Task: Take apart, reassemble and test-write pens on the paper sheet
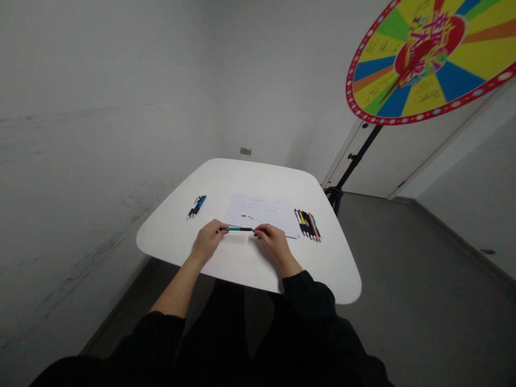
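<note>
A green pen with a black grip [241,229] is held level above the near edge of the paper [262,207]. My left hand [208,238] is closed around its left end. The fingertips of my right hand [273,236] pinch the right end, so the tip there is mostly hidden. Just beyond the pen, two small metallic pieces [244,215] lie on the printed sheet; they are too small to name surely. A thin dark strip shows along the paper's near right edge, and I cannot tell what it is.
On the white table [258,174], several pens [196,207] lie at the left and a row of several pens [308,224] at the right. A colourful prize wheel [431,59] stands on a black stand [358,156] beyond the right side. Walls rise left and behind.
</note>
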`<state>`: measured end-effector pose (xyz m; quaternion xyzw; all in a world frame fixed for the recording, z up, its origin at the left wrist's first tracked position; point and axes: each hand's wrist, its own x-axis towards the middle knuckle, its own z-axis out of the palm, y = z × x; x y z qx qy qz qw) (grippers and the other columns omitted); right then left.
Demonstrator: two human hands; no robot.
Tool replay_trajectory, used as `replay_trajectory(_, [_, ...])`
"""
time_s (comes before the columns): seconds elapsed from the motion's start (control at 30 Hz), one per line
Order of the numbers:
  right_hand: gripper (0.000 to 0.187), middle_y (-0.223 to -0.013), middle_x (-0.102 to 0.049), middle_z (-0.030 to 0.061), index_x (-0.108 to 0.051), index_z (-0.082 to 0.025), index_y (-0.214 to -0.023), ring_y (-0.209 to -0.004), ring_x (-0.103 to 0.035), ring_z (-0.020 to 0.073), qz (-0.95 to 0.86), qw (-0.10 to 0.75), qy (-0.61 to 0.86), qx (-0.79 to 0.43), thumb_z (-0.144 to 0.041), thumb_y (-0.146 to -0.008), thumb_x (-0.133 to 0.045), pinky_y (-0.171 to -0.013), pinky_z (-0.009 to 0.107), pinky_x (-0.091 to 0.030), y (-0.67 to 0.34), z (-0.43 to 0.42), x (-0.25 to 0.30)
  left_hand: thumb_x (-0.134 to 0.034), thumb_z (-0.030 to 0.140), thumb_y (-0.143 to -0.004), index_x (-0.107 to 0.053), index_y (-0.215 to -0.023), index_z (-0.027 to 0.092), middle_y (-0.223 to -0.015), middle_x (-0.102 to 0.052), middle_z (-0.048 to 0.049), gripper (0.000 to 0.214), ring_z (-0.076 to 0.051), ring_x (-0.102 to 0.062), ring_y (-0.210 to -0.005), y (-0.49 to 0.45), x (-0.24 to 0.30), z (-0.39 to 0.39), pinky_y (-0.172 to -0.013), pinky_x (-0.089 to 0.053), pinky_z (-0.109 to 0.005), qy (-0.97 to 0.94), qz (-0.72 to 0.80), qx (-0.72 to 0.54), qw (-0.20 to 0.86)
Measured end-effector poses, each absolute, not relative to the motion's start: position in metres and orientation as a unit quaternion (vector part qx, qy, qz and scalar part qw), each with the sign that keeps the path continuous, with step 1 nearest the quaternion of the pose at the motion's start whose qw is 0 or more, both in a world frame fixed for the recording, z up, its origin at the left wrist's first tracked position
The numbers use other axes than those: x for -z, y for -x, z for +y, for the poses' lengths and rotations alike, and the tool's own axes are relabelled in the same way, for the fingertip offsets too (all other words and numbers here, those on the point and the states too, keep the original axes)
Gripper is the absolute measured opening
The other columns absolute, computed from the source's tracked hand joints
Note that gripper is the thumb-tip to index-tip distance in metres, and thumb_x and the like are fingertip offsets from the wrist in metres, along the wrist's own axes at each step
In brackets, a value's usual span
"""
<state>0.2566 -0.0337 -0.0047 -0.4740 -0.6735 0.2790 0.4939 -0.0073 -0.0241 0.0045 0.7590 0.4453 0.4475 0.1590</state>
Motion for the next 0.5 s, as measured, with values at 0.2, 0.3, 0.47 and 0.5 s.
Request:
replay_trajectory(0.2, [0.019, -0.078, -0.076, 0.0042, -0.073, -0.022, -0.089, -0.070, -0.070, 0.0197, -0.681, 0.481, 0.476, -0.280, -0.035, -0.094, -0.060, -0.072, 0.034, -0.055, -0.2530, -0.0373, -0.0015, -0.060, 0.017, -0.092, -0.073, -0.095, 0.023, -0.096, -0.072, -0.0036, 0.014, -0.021, -0.068, -0.093, 0.0068, -0.0065, -0.0262, -0.085, -0.053, -0.034, -0.759, 0.437, -0.454, 0.162])
replay_trajectory(0.3, [0.020, -0.079, -0.075, 0.0042, -0.072, -0.023, -0.089, -0.070, -0.069, 0.0193, -0.691, 0.473, 0.477, -0.268, -0.034, -0.096, -0.058, -0.073, 0.034, -0.054, -0.2520, -0.0385, -0.0036, -0.060, 0.016, -0.091, -0.073, -0.095, 0.023, -0.095, -0.072, -0.0037, 0.014, -0.021, -0.068, -0.093, 0.0068, -0.0074, -0.0267, -0.086, -0.053, -0.034, -0.760, 0.438, -0.452, 0.162])
replay_trajectory(0.47, [0.022, -0.078, -0.075, 0.0042, -0.072, -0.023, -0.090, -0.069, -0.068, 0.0191, -0.702, 0.465, 0.478, -0.252, -0.036, -0.097, -0.056, -0.073, 0.034, -0.054, -0.2516, -0.0374, -0.0026, -0.061, 0.016, -0.091, -0.072, -0.095, 0.023, -0.094, -0.071, -0.0033, 0.014, -0.022, -0.067, -0.093, 0.0062, -0.0095, -0.0276, -0.084, -0.053, -0.034, -0.758, 0.435, -0.459, 0.161])
replay_trajectory(0.5, [0.022, -0.079, -0.075, 0.0045, -0.073, -0.023, -0.091, -0.070, -0.068, 0.0194, -0.702, 0.465, 0.478, -0.251, -0.037, -0.097, -0.057, -0.073, 0.034, -0.054, -0.2517, -0.0370, -0.0019, -0.061, 0.016, -0.091, -0.072, -0.094, 0.023, -0.094, -0.071, -0.0032, 0.013, -0.022, -0.067, -0.092, 0.0060, -0.0099, -0.0277, -0.084, -0.053, -0.034, -0.756, 0.437, -0.459, 0.162])
